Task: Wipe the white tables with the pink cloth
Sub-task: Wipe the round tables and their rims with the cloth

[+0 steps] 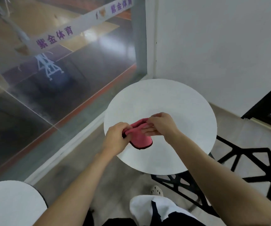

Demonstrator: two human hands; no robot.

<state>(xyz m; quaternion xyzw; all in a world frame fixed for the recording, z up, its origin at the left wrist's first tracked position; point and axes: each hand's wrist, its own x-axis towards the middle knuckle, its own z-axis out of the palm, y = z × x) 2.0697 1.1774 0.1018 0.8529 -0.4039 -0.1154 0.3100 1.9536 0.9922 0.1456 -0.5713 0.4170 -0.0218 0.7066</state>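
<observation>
Fingers of left hand [116,136] curled round pink cloth [142,141]; right hand [161,124] pinching its upper edge, over white table [164,98].

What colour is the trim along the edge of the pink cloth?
Dark, close to black, around the pink cloth; the head view shows it.

A glass wall [53,88] stands left of the left hand [117,138], a white wall [221,46] and black chair [252,150] right of the right hand [163,124].
</observation>
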